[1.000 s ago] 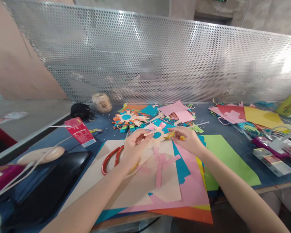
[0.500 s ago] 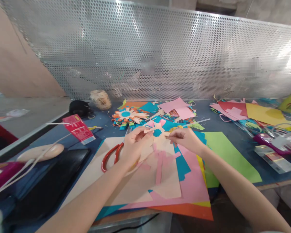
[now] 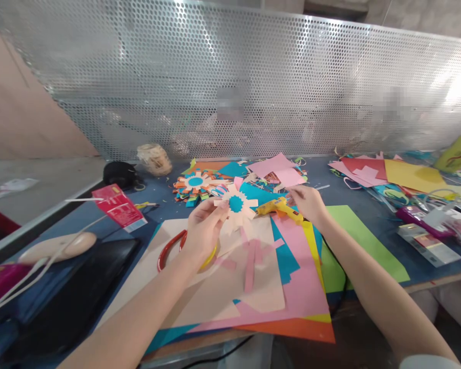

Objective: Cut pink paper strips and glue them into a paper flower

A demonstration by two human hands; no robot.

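Observation:
My left hand (image 3: 205,228) is closed on a cream paper flower (image 3: 246,210) with a jagged blue centre, pinched at its left edge above the sheets. A pink petal sticks up at its top. To the right of the flower is a yellow glue gun (image 3: 273,206), nozzle to the left. My right hand (image 3: 307,202) has its fingers curled at the gun's rear end; the fingertips are partly hidden. Under my left wrist lie red-handled scissors (image 3: 168,250), partly covered by the hand. A finished-looking layered paper flower (image 3: 195,182) rests behind my left hand.
Cream sheets (image 3: 149,287) with pink strips lie over pink, yellow and orange paper. Green paper (image 3: 369,251) is at the right. Paper scraps (image 3: 276,166) pile up before the perforated metal screen (image 3: 246,77). A black tray-like object (image 3: 77,292) and a red packet (image 3: 121,207) are left.
My right hand has left the cream flower and moved up and right to the glue gun, which shows more fully. My left hand keeps the flower, shifted slightly left.

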